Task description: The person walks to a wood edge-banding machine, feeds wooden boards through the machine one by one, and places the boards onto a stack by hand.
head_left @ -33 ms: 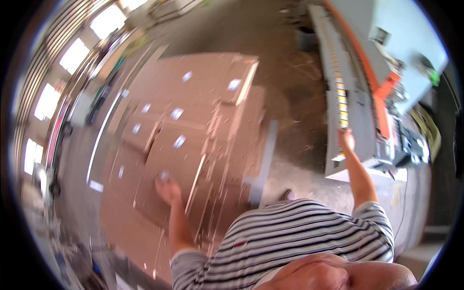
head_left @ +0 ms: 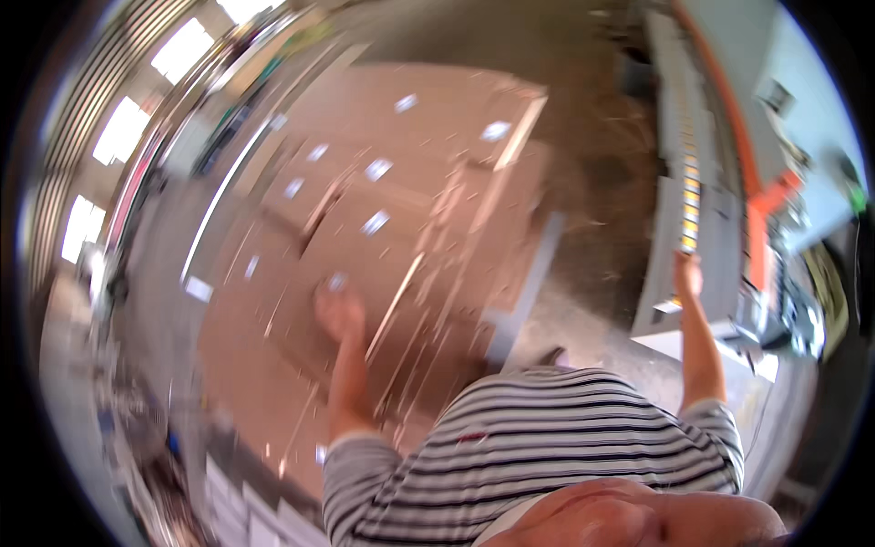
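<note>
On the left, my left hand is over a broad stack of brown cardboard, close beside a small white label. Motion blurs its fingers, so I cannot make out whether they are bent or flat. My right hand is closed around the near end of a long, narrow strip banded in yellow, white and dark. This strip runs away from me along a pile of long grey panels. Both forearms reach forward from striped sleeves.
An orange rail borders the grey panels, with equipment at its near end. A dark bucket stands at the far end of the floor gap. Beside the cardboard lies a grey strip. Shelving and bright windows line the far left.
The whole view has shifted, so the cardboard and panels appear farther right and a little higher. Both hands keep about the same places on them, and the left hand looks more blurred.
</note>
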The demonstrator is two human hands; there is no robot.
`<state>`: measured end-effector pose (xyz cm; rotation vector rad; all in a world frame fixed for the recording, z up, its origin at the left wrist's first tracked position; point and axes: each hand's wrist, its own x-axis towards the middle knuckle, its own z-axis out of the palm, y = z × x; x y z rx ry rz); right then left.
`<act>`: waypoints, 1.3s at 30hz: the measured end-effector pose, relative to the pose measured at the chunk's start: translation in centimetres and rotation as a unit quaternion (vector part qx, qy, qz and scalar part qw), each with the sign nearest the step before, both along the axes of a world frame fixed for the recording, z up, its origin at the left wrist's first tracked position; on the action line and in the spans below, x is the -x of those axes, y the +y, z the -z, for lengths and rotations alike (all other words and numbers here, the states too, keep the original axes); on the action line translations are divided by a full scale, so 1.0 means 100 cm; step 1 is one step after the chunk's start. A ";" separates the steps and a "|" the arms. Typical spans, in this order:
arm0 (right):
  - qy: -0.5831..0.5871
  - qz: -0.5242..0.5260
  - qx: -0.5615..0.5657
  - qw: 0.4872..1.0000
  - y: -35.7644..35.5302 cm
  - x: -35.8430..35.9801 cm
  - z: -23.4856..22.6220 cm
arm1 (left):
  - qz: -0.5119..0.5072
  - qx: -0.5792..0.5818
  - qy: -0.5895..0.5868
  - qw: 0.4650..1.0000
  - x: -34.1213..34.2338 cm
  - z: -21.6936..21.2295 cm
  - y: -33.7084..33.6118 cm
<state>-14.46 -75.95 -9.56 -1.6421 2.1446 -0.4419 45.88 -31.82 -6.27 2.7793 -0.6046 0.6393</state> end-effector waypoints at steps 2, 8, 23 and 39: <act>0.070 -0.013 0.044 0.996 -0.018 0.042 0.029 | 0.012 -0.017 -0.014 1.000 -0.011 0.017 -0.033; 0.066 -0.076 0.048 0.994 -0.043 0.040 0.061 | -0.050 -0.010 0.019 0.998 -0.009 0.028 -0.011; 0.062 -0.021 0.042 0.997 -0.034 0.031 0.048 | -0.049 -0.008 0.022 0.999 -0.011 0.029 -0.014; 0.055 -0.034 0.051 0.997 -0.037 0.040 0.054 | -0.042 -0.015 0.030 0.999 -0.014 0.032 -0.014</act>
